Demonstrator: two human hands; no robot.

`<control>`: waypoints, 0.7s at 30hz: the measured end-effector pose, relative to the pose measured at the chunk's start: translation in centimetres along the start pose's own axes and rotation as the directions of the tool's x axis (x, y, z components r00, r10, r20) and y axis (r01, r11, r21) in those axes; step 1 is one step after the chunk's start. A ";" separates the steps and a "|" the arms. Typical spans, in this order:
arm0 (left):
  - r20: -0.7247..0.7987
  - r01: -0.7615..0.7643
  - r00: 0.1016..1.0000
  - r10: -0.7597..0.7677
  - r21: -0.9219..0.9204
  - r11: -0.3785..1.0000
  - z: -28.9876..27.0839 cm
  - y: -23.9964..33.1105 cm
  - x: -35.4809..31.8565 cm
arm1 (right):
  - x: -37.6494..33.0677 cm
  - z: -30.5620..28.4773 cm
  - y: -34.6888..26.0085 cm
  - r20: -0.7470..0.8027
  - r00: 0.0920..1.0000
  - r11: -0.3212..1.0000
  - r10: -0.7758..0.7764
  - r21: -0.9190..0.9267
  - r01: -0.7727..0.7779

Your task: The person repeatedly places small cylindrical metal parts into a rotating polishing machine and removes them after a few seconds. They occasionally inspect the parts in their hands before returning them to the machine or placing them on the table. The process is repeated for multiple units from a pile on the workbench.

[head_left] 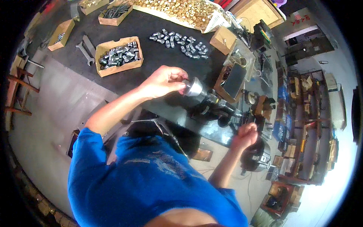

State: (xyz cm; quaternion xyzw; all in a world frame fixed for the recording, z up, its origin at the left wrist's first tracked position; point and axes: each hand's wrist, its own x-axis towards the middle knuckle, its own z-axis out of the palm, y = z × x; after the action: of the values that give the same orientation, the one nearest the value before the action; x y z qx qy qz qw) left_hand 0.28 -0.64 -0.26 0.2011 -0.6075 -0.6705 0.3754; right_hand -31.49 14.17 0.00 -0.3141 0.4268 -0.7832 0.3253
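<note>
My left hand (166, 81) is closed in a pinch at the left end of a shiny silver chuck-like cylinder (194, 87) on a small bench machine (217, 101). What the fingertips hold there, if anything, is too small and hidden to name. To the right, my right hand (245, 136) is curled into a fist near the machine's far right end, slightly blurred; anything inside it is hidden. Beyond my left hand stands a cardboard box (99, 56) full of small silver metal fittings (119, 55). Loose silver fittings (179, 41) lie in a group on the dark bench top.
Brass parts (177, 13) are heaped on a sheet at the back. Two wrenches (85, 53) lie left of the box. A small box (224, 39) and an open box with a dark flat object (234, 81) stand beyond the machine. Shelves (308, 125) line the right.
</note>
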 end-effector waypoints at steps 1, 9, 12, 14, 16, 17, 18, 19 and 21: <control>-0.027 0.001 1.000 -0.001 0.017 1.000 0.3 -0.1 -0.2 | 1.1 0.3 0.0 -0.011 1.000 0.999 -0.012 0.039 0.013; -0.051 -0.057 0.997 0.063 0.108 0.992 0.8 0.0 0.0 | 8.3 2.3 3.9 -0.221 0.975 0.998 -0.020 -0.058 0.008; -0.035 -0.093 0.995 0.098 0.127 0.987 0.9 -0.2 0.2 | 9.2 -0.7 7.6 -0.188 0.982 0.998 0.019 0.060 -0.008; -0.005 -0.095 0.995 0.096 0.095 0.991 0.7 -0.4 0.2 | 9.2 -2.5 9.4 -0.174 0.983 0.998 0.061 0.008 -0.061; 0.011 -0.087 0.996 0.086 0.084 0.993 0.5 -0.4 0.2 | 9.1 -3.7 9.9 -0.130 0.979 0.985 0.160 0.082 -0.150; 0.014 -0.078 0.997 0.077 0.089 0.993 0.5 -0.4 0.2 | 9.1 -3.9 10.1 -0.149 0.977 0.988 0.153 0.044 -0.148; 0.017 -0.069 0.998 0.068 0.094 0.993 0.5 -0.5 0.2 | 9.1 -4.2 10.3 -0.169 0.975 0.989 0.144 0.006 -0.146; 0.005 -0.055 0.998 0.055 0.084 0.995 0.6 -0.4 0.1 | 8.8 -4.0 10.3 -0.151 0.978 0.989 0.147 0.012 -0.147; -0.020 -0.028 0.999 0.030 0.065 0.997 0.8 -0.3 -0.1 | 7.8 -3.7 10.3 -0.114 0.982 0.988 0.152 0.024 -0.150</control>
State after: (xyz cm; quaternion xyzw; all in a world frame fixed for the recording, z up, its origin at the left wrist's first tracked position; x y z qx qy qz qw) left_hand -0.37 -0.05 -0.41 0.2115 -0.6278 -0.6427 0.3848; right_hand -36.44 5.48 -8.97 -0.2325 0.4614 -0.7764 0.3610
